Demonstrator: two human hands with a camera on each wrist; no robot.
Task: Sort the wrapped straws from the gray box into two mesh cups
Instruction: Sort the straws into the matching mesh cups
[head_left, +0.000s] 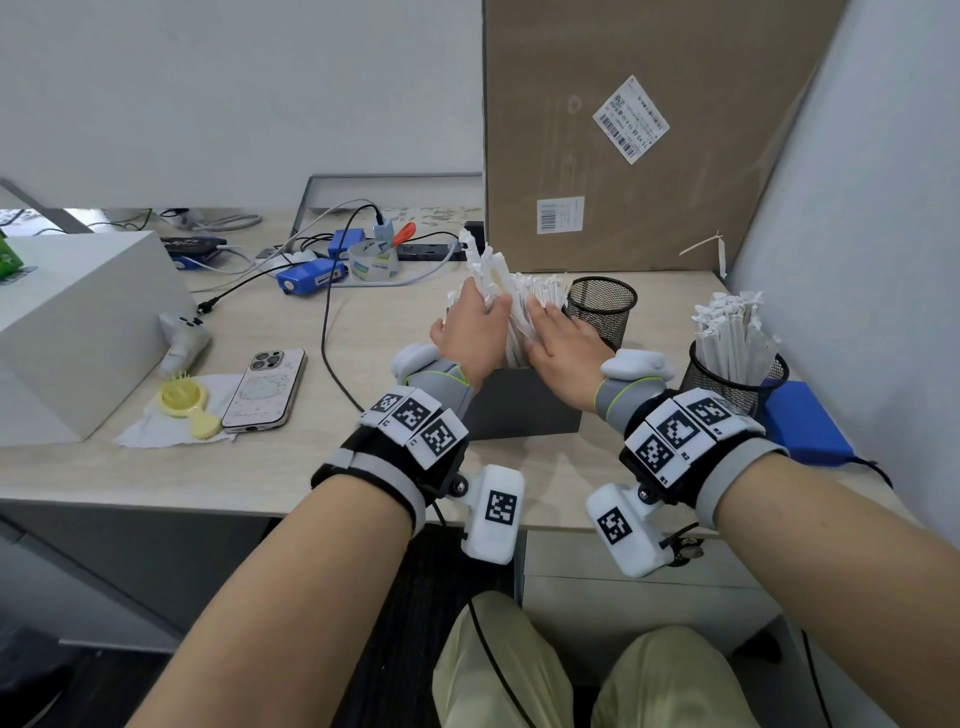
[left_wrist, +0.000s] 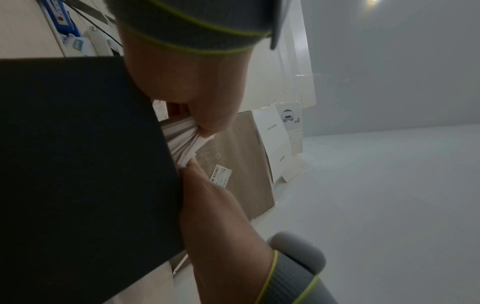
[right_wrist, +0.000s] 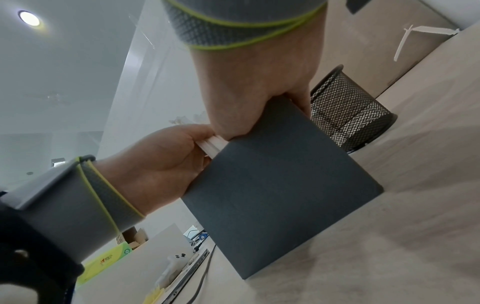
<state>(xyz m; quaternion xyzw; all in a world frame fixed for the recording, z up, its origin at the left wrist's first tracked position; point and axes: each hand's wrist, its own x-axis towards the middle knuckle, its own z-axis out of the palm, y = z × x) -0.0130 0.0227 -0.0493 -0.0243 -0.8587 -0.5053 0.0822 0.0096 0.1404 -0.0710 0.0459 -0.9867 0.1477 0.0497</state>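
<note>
Fingers of the left hand (head_left: 474, 323) curl round a bundle of wrapped straws (head_left: 491, 270) standing upright in the gray box (head_left: 519, 402). The right hand (head_left: 558, 340) lies flat and relaxed against the remaining straws. Just right of it, toward the table's far right corner, waits the empty mesh cup (head_left: 602, 306); the right hand is nearer.

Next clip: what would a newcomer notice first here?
Both hands meet at the desk's middle over the gray box: the left hand grips a bundle of straws, the right hand rests on the rest. At right, one mesh cup is packed; the other cup looks empty.
</note>
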